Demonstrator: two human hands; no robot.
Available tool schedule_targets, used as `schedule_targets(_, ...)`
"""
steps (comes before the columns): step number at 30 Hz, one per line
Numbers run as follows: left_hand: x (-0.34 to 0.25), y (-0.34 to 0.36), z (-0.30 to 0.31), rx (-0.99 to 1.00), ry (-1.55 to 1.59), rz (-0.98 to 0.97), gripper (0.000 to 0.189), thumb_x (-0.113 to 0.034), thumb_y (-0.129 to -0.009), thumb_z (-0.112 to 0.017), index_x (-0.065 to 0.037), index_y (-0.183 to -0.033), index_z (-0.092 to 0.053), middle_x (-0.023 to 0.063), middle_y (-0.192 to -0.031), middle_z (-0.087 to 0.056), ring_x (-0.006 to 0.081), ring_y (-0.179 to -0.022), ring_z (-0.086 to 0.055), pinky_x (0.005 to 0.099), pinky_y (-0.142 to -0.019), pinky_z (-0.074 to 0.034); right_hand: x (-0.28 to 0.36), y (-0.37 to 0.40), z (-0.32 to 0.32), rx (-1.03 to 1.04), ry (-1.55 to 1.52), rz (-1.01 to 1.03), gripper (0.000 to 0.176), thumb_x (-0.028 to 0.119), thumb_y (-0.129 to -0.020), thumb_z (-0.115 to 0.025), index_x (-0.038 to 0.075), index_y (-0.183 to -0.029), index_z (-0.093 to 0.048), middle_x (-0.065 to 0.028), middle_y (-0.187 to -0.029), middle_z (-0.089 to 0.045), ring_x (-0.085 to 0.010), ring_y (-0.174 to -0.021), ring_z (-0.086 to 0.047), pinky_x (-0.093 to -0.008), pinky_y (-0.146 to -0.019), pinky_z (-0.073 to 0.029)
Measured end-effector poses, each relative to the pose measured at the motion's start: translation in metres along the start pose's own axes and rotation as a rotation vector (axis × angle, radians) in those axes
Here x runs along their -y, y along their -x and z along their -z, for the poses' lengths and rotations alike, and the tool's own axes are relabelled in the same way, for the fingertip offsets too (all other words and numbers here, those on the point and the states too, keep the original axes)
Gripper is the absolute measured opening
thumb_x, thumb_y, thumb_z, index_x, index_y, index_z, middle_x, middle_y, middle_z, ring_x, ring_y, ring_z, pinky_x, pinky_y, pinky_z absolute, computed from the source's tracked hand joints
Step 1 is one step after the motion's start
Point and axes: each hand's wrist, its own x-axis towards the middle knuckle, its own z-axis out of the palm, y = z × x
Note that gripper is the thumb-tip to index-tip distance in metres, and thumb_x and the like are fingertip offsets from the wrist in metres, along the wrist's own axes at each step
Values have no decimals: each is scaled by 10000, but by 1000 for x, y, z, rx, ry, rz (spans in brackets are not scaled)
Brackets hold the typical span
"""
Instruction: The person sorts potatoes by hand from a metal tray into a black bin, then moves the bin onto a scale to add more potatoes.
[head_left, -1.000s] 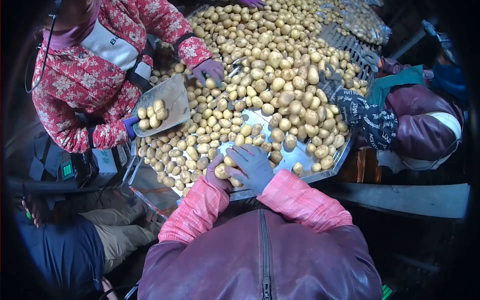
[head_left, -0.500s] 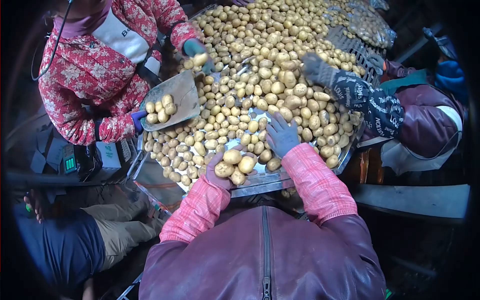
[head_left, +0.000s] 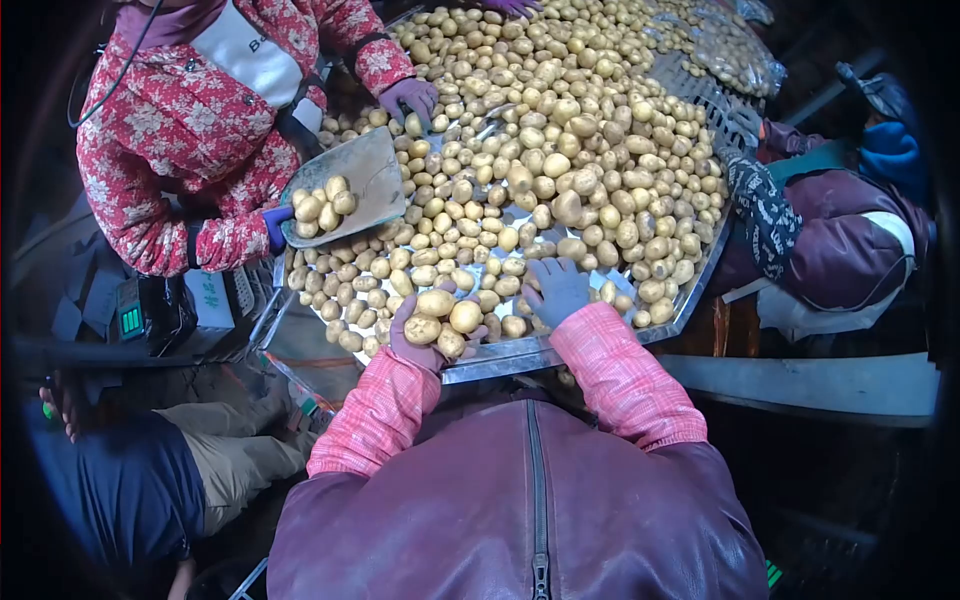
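My gloved left hand [head_left: 412, 345] is cupped palm-up around several potatoes [head_left: 437, 318] at the near edge of the metal table [head_left: 500, 357]. To the right, my gloved right hand [head_left: 557, 290] lies palm-down with fingers apart, low over the table among loose potatoes [head_left: 625, 235]. Nothing shows gripped in it, though its palm side is hidden. Potatoes cover much of the surface beyond both hands, with some bare patches between them.
At the left, a co-worker holds a scoop [head_left: 365, 190] with several potatoes in it; their other gloved hand [head_left: 410, 98] touches the pile. Another co-worker's patterned sleeve [head_left: 762, 215] is at the right edge. A bag of potatoes [head_left: 738, 55] lies at the back right.
My right hand has drawn back toward me. My left hand has shifted slightly left with its potatoes. The right co-worker's arm has pulled away, and the left co-worker's free hand has changed position.
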Motion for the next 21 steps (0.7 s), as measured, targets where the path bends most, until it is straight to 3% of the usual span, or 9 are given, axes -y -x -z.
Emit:
schedule_targets(3,1,-1,-3,-12,2,14,747,-623,-884,-374,-162,-1472,-349,187,-1374,-507,449,-1018,-618,592,-698,-515,-12,-7,-13,-21,-255,-65,449,414,-784,-653,173,-1154,-577,-71,-1095,-575,-295,-1046,-527,-467,-849,-470)
schedule_targets(4,0,-2,-1,28,-6,21,749,-624,-883,-375,-161,-1472,-348,180,-1377,-506,453,-1019,-616,593,-705,-512,-11,-12,-7,95,-268,-162,514,410,-738,-687,159,-1175,-588,-100,-1112,-576,-318,-1056,-531,-441,-906,-462)
schedule_targets(7,-1,-2,8,42,-32,35,753,-626,-880,-378,-155,-1468,-355,162,-1383,-504,464,-1023,-611,599,-704,-510,-7,-12,-7,104,-381,-217,507,392,-702,-715,157,-1140,-617,-117,-1096,-578,-319,-1075,-528,-442,-912,-457)
schedule_targets(9,1,-6,9,14,-49,20,739,-612,-889,-376,-147,-1463,-364,167,-1390,-496,461,-1028,-614,617,-714,-508,-7,-8,-2,49,-437,-235,482,362,-672,-741,143,-1089,-638,-139,-1082,-578,-326,-1071,-534,-431,-915,-450)
schedule_targets(10,0,-9,12,66,11,53,773,-642,-874,-386,-173,-1485,-319,224,-1378,-489,498,-1040,-597,615,-700,-528,-10,-6,3,-57,-483,-239,483,354,-663,-750,140,-1081,-640,-146,-1074,-576,-333,-1055,-542,-428,-911,-455)
schedule_targets(12,-3,-10,11,33,33,78,760,-633,-881,-386,-169,-1480,-326,224,-1370,-495,498,-1034,-600,610,-703,-531,-20,-2,8,-293,-502,-266,488,332,-644,-769,129,-1069,-642,-169,-1091,-556,-360,-1004,-569,-433,-890,-476)
schedule_targets(13,-3,-9,12,4,46,100,747,-624,-888,-386,-165,-1474,-333,224,-1363,-501,498,-1028,-603,605,-706,-535,-24,-1,16,-281,-501,-277,488,332,-644,-769,129,-1069,-642,-169,-1091,-556,-360,-1004,-569,-433,-890,-476)
schedule_targets(16,-1,-10,12,31,96,115,739,-596,-898,-406,-137,-1471,-325,241,-1359,-496,500,-1029,-603,628,-730,-530,-30,-10,36,103,-384,-364,607,432,-637,-759,182,-1175,-627,-196,-1192,-514,-390,-1054,-580,-439,-912,-489)
schedule_targets(21,1,-11,4,-8,185,109,732,-568,-896,-421,-112,-1463,-335,249,-1384,-468,481,-1085,-583,613,-764,-532,-19,-21,61,419,-256,-380,758,526,-636,-726,254,-1321,-552,-232,-1233,-491,-409,-1095,-581,-454,-934,-484)
